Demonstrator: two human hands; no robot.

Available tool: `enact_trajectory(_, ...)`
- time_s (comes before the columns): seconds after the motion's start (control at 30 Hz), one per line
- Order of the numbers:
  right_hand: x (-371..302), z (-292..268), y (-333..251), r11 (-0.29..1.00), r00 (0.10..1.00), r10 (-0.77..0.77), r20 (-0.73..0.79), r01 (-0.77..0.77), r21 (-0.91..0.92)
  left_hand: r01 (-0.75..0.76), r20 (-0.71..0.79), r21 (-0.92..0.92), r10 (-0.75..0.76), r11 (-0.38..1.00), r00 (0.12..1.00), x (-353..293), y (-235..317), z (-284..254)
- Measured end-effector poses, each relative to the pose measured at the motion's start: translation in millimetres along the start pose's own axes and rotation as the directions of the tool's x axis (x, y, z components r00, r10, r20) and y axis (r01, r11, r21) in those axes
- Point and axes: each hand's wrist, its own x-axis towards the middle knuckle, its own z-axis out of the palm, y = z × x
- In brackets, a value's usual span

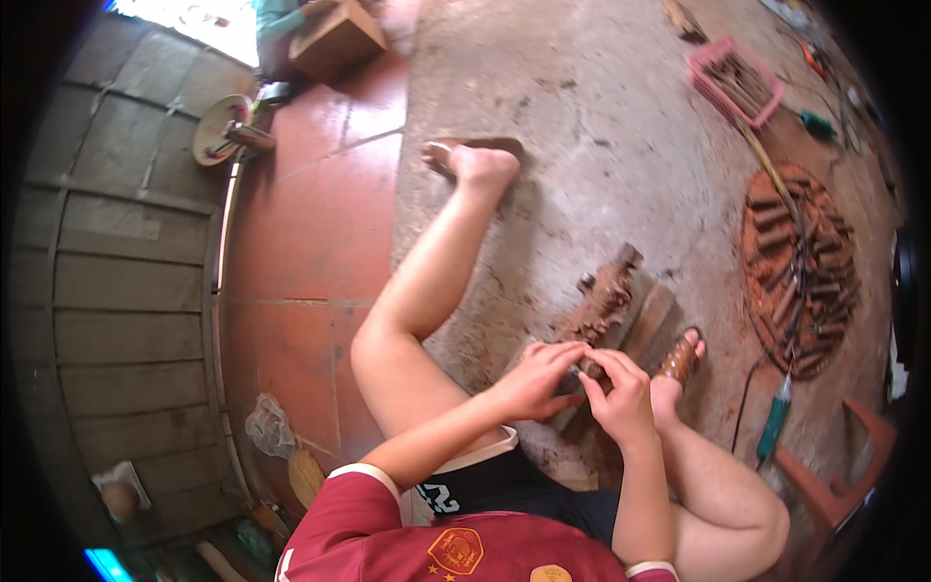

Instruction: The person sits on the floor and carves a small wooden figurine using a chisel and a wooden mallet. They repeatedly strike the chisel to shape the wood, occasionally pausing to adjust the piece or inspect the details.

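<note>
Above my lap my left hand point(536, 382) and right hand point(623, 396) meet, fingertips bent together. Between them is something small and partly greyish, mostly covered by the fingers; its kind cannot be made out. Just beyond the fingertips a brown, knobbly carved piece point(603, 299), apparently wood, lies at a slant, its near end reaching toward my hands. Beside it on the right runs a flat wooden board point(652, 315). Both are between my bare legs, near my right foot's brown sandal point(679, 363).
On the right, an oval tray point(745, 242) carries reddish-brown material and several rod-like pieces. A green-handled tool point(774, 427) with a cord lies below it. Farther off stands a pink basket point(700, 85) of sticks. A cardboard box point(339, 44) is at the upper left, near another person's sleeve point(276, 21).
</note>
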Motion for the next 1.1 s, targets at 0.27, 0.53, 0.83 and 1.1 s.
enact_trajectory(0.27,-17.9,-5.8,31.3,0.889,0.934,0.344,-0.096,-0.291,0.354,0.045,-0.228,-0.276,-0.111,0.960,0.967,16.6,13.6,11.5)
enact_trajectory(0.53,-41.3,42.5,70.9,0.447,0.613,0.786,-0.078,-0.652,-0.613,0.050,-0.295,-0.434,-0.194,0.900,0.935,13.3,1.2,11.5)
enact_trajectory(0.83,-80.5,80.6,93.8,0.554,0.699,0.711,-0.070,-0.619,-0.557,0.012,-0.337,-0.401,-0.160,0.916,0.928,7.4,3.9,14.9)
enact_trajectory(1.1,-62.0,42.0,69.2,0.617,0.654,0.751,-0.091,-0.744,-0.256,-0.021,-0.377,-0.435,-0.160,0.900,0.912,-2.1,-9.0,19.1)
